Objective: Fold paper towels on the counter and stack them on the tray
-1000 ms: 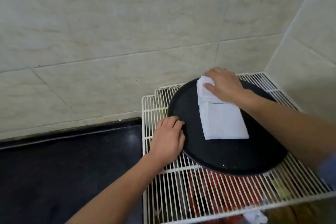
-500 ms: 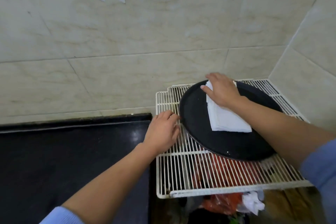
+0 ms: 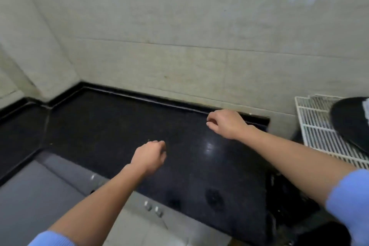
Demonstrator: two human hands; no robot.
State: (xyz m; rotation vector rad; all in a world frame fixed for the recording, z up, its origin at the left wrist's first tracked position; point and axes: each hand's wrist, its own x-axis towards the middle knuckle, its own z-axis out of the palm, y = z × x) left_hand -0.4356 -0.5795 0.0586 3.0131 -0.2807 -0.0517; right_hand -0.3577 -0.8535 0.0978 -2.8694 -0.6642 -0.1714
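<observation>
Head view: tray (image 3: 348, 123) sits on wire rack (image 3: 316, 132) at far right edge, w/ a white sliver of folded paper towel (image 3: 367, 109) on it; rest is out of frame, count unknown. No loose towels seen on bench (image 3: 99, 126), so prob. stacking is done or near it. Left hand (image 3: 148, 158) & right hand (image 3: 226, 124) hover over bench, grip released, fingers loosely curled, nothing held.

No text, label, brand, number or sign can be read anywhere in this view; the picture is motion-blurred throughout.
</observation>
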